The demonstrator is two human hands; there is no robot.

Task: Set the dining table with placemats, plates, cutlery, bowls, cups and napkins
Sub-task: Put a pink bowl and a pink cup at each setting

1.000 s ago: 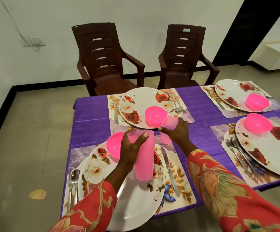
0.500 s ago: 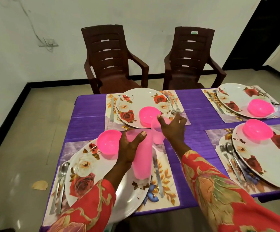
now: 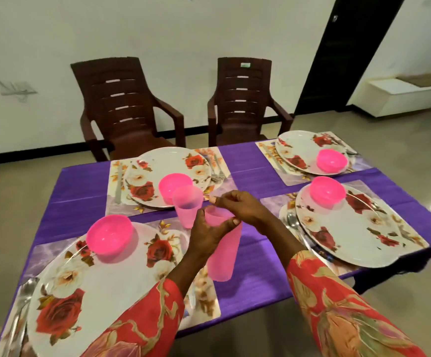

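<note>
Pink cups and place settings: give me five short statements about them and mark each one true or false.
1. The left hand holds the stack of pink cups. True.
2. One pink cup stands on the table by the far left plate. True.
3. The right hand grips a fork. False: it is at the rim of the cup stack and holds no cutlery.
4. Every plate in view carries a pink bowl. True.
5. The tablecloth is green. False: it is purple.
</note>
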